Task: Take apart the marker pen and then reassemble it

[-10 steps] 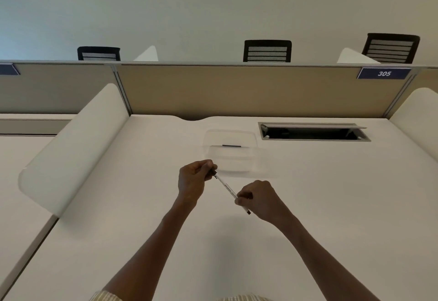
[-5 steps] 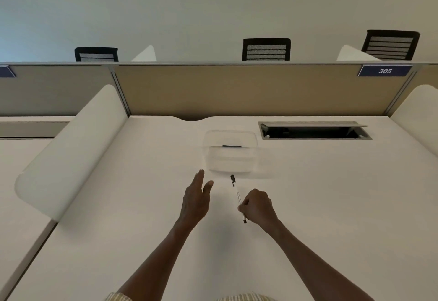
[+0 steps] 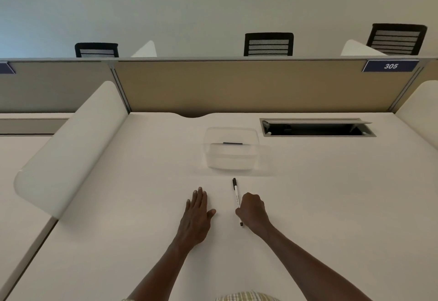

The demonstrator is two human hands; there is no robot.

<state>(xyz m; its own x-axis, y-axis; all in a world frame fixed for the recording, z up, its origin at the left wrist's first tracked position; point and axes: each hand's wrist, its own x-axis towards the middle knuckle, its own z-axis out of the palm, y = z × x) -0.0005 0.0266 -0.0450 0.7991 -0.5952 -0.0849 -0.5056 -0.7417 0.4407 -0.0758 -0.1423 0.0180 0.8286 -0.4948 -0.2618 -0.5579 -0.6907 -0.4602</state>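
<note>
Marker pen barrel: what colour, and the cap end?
White barrel on the marker pen, black cap at the far end, black tip near the right hand. Head view, the only one.

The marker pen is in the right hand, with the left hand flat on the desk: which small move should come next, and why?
Probably bring the left hand over to pinch the black cap end of the marker pen. The right hand grips only the lower barrel, the pen looks whole, and the left hand lies open on the desk, holding nothing.

Light: dim, soft, even; no hard glare.
Shadows: faint, diffuse, under both hands (image 3: 196, 215) on the desk (image 3: 331, 194).
Focus: sharp overall; clear tray (image 3: 231, 150) low in contrast.
Distortion: wide-angle bowing of the partition (image 3: 237, 87) at the edges.
</note>
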